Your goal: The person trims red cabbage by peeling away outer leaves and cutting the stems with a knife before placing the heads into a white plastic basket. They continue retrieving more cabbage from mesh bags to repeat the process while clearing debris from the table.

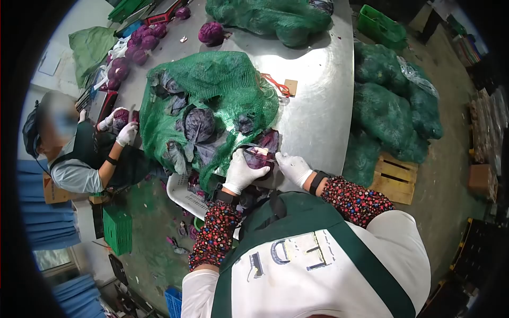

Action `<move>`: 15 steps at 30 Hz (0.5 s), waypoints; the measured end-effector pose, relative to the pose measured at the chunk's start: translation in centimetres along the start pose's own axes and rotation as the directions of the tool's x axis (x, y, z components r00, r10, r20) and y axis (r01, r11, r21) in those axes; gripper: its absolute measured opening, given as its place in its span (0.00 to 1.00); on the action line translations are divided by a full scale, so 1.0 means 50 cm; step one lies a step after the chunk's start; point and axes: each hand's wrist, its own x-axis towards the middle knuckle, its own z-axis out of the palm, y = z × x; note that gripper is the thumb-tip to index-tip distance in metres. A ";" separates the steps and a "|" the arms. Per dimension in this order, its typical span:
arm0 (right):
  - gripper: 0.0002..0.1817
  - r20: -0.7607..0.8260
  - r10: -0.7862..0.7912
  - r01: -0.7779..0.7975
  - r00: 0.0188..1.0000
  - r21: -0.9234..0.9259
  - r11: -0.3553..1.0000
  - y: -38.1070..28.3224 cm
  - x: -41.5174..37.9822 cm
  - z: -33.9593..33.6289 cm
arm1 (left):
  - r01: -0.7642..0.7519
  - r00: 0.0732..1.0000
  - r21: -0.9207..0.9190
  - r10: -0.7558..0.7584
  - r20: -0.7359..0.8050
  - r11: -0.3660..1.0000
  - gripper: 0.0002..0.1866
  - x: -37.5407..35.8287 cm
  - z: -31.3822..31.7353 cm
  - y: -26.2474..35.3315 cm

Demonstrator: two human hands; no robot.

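Gloved in white, my left hand [245,173] grips a red cabbage [259,160] at the table's near edge, its pale cut stem facing up. My right hand [293,168], also gloved, is closed beside the cabbage on what looks like a small knife [272,158]; only a thin part of it shows at the cut face. Just beyond my hands, a green mesh bag [228,79] lies spread open, with several dark purple cabbages [199,125] and loose outer leaves in and under it.
Across the metal table [318,79], a co-worker [79,164] holds a cabbage and a knife. Trimmed cabbages [140,45] line the far edge. A white basket [183,193] stands below my left arm. Full mesh bags [384,114] are stacked by a wooden pallet [394,179] at right.
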 end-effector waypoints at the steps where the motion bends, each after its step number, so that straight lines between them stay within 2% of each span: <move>1: 0.07 0.016 0.028 -0.027 0.999 -0.020 0.999 0.000 0.001 0.007 | -0.011 1.000 -0.033 0.011 -0.011 0.999 0.49 0.000 0.003 -0.001; 2: 0.07 0.013 0.032 -0.031 0.999 -0.021 0.999 0.008 0.016 0.023 | -0.023 1.000 -0.066 0.021 -0.022 0.998 0.50 -0.001 0.007 -0.001; 3: 0.06 0.086 0.141 -0.141 0.986 -0.003 0.990 0.025 0.039 0.046 | -0.028 0.999 -0.064 0.027 -0.020 0.998 0.50 -0.007 0.014 0.008; 4: 0.07 0.157 0.241 -0.245 0.958 0.008 0.970 0.032 0.056 0.052 | -0.099 0.993 0.079 0.104 -0.058 0.992 0.51 -0.013 0.025 0.026; 5: 0.11 0.064 0.238 -0.245 0.969 0.134 0.960 0.033 0.055 0.055 | -0.160 0.979 0.227 0.184 -0.089 0.961 0.52 -0.018 0.034 0.042; 6: 0.12 0.155 0.208 -0.221 0.966 0.067 0.973 0.039 0.061 0.047 | -0.073 0.990 0.241 0.099 -0.096 0.968 0.54 -0.022 0.045 0.054; 7: 0.13 0.250 0.186 -0.193 0.950 0.003 0.981 0.040 0.069 0.030 | -0.124 0.982 0.219 0.151 -0.113 0.968 0.54 -0.028 0.044 0.050; 8: 0.12 0.302 0.268 -0.280 0.915 -0.001 0.960 0.041 0.081 0.013 | -0.176 0.972 0.149 0.195 -0.127 0.973 0.54 -0.033 0.044 0.030; 9: 0.12 0.389 0.272 -0.365 0.881 0.190 0.911 0.062 0.083 0.024 | -0.228 0.959 0.072 0.237 -0.153 0.971 0.54 -0.036 0.045 0.002; 10: 0.12 0.363 0.233 -0.310 0.902 0.171 0.935 0.067 0.076 0.016 | -0.240 0.959 -0.028 0.232 -0.165 0.970 0.56 -0.049 0.038 -0.021; 11: 0.12 0.338 0.191 -0.255 0.922 0.154 0.955 0.067 0.066 0.009 | -0.243 0.960 -0.041 0.235 -0.155 0.969 0.53 -0.070 0.031 -0.045; 12: 0.15 0.337 0.131 -0.221 0.932 0.243 0.945 0.073 0.057 0.013 | -0.133 0.990 -0.450 0.095 -0.107 0.883 0.50 -0.074 0.063 -0.099; 13: 0.17 0.383 0.149 -0.249 0.911 0.225 0.942 0.066 0.048 0.011 | 0.006 1.000 -0.776 -0.017 -0.006 0.630 0.47 -0.072 0.098 -0.148; 14: 0.19 0.382 0.140 -0.253 0.913 0.264 0.931 0.042 0.041 -0.013 | 0.052 0.998 -0.745 -0.049 0.026 0.665 0.43 -0.081 0.081 -0.140; 15: 0.20 0.382 0.134 -0.261 0.914 0.303 0.917 0.017 0.036 -0.041 | 0.190 0.980 -0.810 -0.161 0.119 0.554 0.42 -0.093 0.071 -0.115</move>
